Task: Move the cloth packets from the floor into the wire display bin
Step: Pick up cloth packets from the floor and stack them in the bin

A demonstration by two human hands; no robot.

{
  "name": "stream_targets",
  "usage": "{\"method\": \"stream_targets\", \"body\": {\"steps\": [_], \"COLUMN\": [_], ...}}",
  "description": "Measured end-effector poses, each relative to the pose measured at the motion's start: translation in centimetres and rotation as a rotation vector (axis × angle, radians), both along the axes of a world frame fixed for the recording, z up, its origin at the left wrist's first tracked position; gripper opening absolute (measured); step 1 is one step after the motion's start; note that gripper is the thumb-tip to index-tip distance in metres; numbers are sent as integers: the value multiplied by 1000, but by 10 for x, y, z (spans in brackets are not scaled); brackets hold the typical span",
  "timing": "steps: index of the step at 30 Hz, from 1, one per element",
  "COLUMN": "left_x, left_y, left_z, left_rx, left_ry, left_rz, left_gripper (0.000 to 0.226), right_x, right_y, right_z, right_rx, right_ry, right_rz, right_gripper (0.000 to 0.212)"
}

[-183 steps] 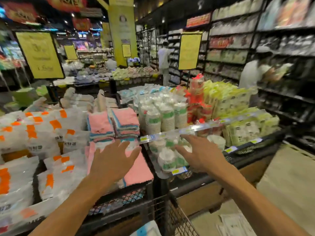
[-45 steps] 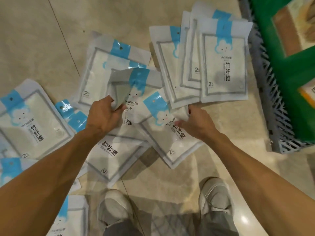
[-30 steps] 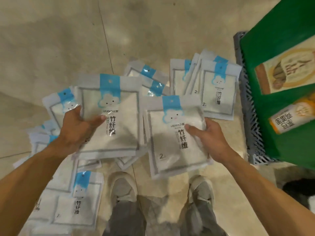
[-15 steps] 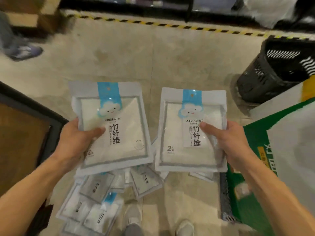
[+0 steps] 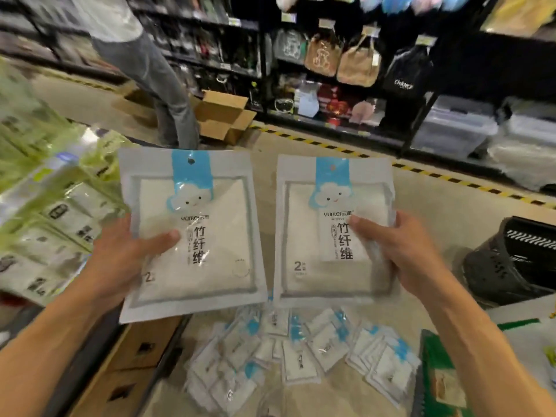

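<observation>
I hold two white cloth packets with blue cloud labels upright at chest height. My left hand (image 5: 126, 260) grips the left packet (image 5: 216, 236) at its left edge, thumb across the front. My right hand (image 5: 400, 251) grips the right packet (image 5: 313, 245) at its right edge, thumb on the front. Several more packets (image 5: 301, 356) lie scattered on the floor below. The wire display bin is not clearly in view; a stand of green-labelled packs (image 5: 54, 212) rises at the left.
A person in jeans (image 5: 156, 79) stands ahead beside an open cardboard box (image 5: 222, 115). Dark shelves with bags (image 5: 340, 61) line the far side behind yellow-black floor tape. A black basket (image 5: 511, 263) and a green box (image 5: 442, 374) sit at the right.
I picked two packets off the floor pile and raised them. My view has lifted from the floor to the aisle, so the pile now lies far below.
</observation>
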State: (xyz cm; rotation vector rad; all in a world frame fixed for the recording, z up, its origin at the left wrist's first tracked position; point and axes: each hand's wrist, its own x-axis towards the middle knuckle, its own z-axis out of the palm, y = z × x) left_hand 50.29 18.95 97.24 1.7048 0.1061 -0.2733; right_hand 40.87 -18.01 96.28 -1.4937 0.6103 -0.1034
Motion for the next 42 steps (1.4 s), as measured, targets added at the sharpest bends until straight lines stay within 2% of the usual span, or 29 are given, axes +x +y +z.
{"method": "stream_targets", "body": {"steps": [4,6,9,12,15,16,19,22,26,29,32,39,42], "left_x": [-22,-38,-70,-111,-162,-181,-238,-296,-376,-439,-506,-673,-744], "left_y": [45,59,72,75,73,72,72,74,82,94,105,128,137], "left_z": [46,62,77,89,96,98,102,101,106,107,107,101,100], "left_rx": [-23,-41,-65,-107,-134,-129,-102,-90,-101,-76,-101,-100,-137], "left_ry": [-12,-9,-51,-94,-88,-89,-100,-137,-170,-187,-198,-213,-224], "left_rz": [109,162,242,358,482,519,643,761,884,1017,1109,1332,1445], "left_gripper": [82,79,79,64,98,102,92,99,72,86,76,95,90], "right_x": [22,30,39,42,39,38,27,8,-24,-56,-96,-228,-287], "right_y": [33,44,54,59,65,68,83,107,151,189,228,324,364], "right_z": [46,62,84,99,111,114,123,129,135,137,140,145,143], "right_rx": [41,51,51,66,74,71,46,50,51,26,-2,93,131], "right_ry": [-86,-123,-159,-185,-173,-168,-159,-185,-222,-258,-292,-300,-292], "right_rz": [121,195,319,448,586,633,749,846,972,1072,1145,1320,1399], "right_gripper": [33,34,25,33,32,29,23,18,17,21,15,14,20]}}
